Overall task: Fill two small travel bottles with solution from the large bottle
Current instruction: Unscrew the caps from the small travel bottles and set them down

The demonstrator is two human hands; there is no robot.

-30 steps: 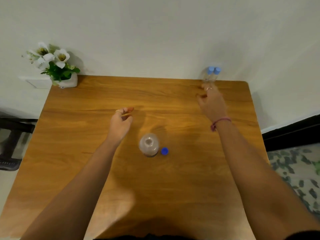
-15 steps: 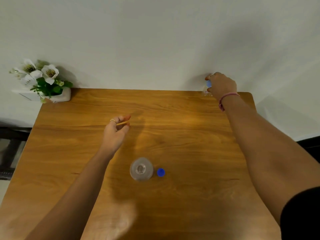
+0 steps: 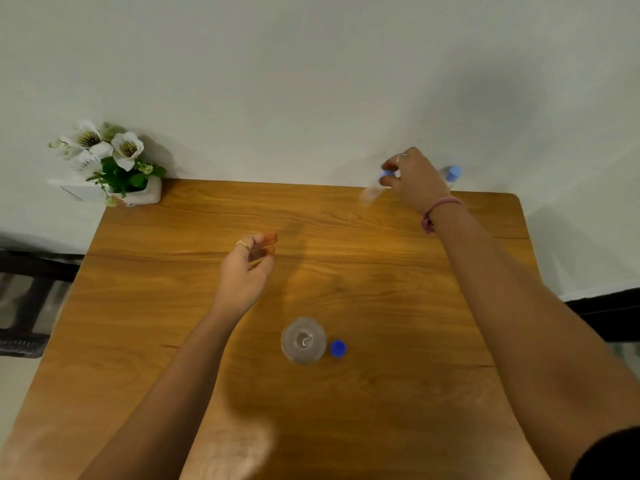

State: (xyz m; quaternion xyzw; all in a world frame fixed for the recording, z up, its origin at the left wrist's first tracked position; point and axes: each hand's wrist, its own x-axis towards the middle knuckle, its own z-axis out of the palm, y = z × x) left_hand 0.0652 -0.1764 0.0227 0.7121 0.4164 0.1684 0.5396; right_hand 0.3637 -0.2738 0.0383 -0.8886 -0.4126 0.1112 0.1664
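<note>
A wooden bench with warm grain stands against a plain pale wall. At the bench's far left corner sits a white pot of white flowers. Left of the bench is dark furniture; right of it, a dark baseboard.

On the worktop, a cap lies just right of the large bottle; a plant stands at the far-left corner.

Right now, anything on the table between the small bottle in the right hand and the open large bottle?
Nothing visible. The right hand grips one small bottle at the far edge; bare table lies between it and the large bottle. The blue cap sits beside that bottle, off the path.
</note>
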